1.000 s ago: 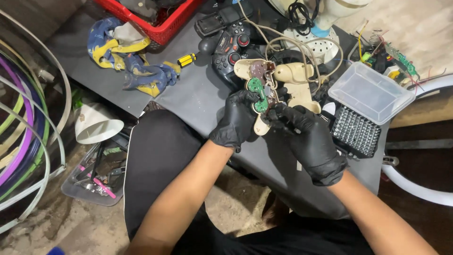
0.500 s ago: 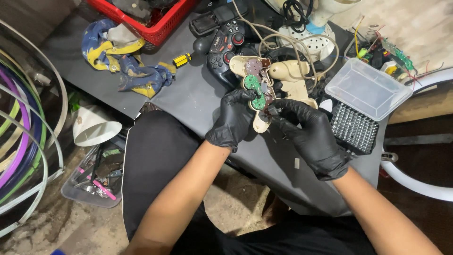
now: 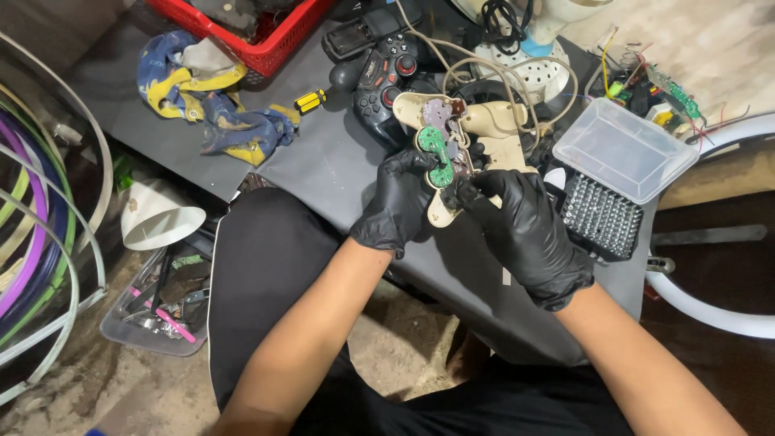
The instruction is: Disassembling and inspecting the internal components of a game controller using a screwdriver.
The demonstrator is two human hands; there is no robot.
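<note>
Both my hands wear black gloves and hold an opened cream game controller [image 3: 492, 129] above the dark table [image 3: 323, 165]. My left hand [image 3: 397, 206] grips its left side, where a green circuit board [image 3: 436, 153] lies exposed. My right hand [image 3: 525, 230] grips the lower right part, fingertips pressed near the board. A beige cable [image 3: 492, 77] runs from the controller toward the back.
A black controller [image 3: 379, 85] lies just behind. A clear plastic lid [image 3: 626, 149] and a black case of screwdriver bits [image 3: 601, 218] sit at right. A small yellow screwdriver [image 3: 311, 101], blue-yellow rag [image 3: 210, 105] and red basket [image 3: 266, 40] lie at left. Hoops [image 3: 32, 242] stand on the floor.
The hands and the controller keep the same grip; only the view has shifted slightly, and my right fingers have edged closer to the board.
</note>
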